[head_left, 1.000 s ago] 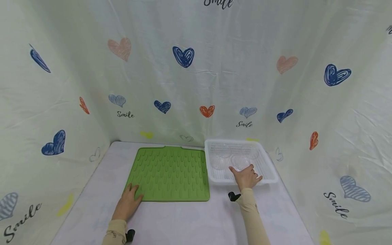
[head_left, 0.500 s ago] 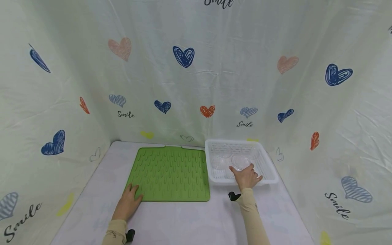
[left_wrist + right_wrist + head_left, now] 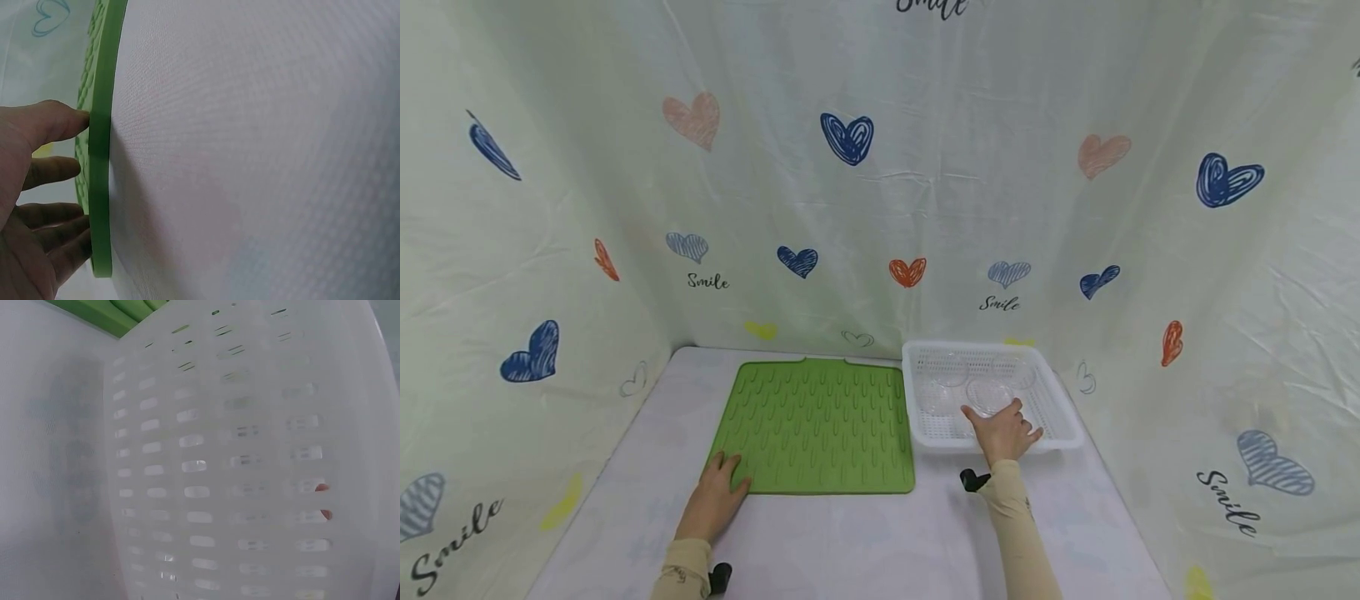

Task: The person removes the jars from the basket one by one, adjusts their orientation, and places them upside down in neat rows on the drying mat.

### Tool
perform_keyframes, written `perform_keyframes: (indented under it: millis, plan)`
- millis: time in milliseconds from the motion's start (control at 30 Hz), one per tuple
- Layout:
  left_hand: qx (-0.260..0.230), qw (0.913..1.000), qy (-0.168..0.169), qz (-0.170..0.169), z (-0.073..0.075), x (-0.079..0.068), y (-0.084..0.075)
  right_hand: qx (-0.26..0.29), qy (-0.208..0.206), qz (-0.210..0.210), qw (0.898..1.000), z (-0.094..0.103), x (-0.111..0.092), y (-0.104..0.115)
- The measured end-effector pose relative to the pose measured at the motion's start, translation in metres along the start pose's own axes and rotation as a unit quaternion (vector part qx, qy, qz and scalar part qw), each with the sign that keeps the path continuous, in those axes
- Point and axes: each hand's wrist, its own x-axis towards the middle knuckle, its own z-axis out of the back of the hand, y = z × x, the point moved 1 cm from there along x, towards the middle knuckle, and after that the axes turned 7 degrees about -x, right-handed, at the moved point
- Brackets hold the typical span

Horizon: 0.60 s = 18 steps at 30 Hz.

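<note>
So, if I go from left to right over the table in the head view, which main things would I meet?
Left hand, rectangular green ridged mat, rectangular white perforated plastic basket.

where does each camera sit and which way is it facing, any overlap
Head: on the head, looking forward and down at the green mat, white basket and heart-patterned cloth; left hand, right hand and sleeved forearms show.
Left wrist: worn there, facing the mat's edge and tabletop; the left hand shows.
Right wrist: worn there, facing the basket's slotted side; reddish bits, probably fingertips, peek through.
Head and left wrist share the left hand and mat.
</note>
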Motion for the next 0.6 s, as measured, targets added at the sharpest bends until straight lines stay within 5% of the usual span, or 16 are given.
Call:
perform_keyframes:
  millis: [600]
  plan:
    - [0.003, 1.0000, -0.002, -0.006, -0.0015, 0.0006, 0.0016, 0.011, 0.011, 0.006, 1.000, -0.0035, 0.0039, 0.0017]
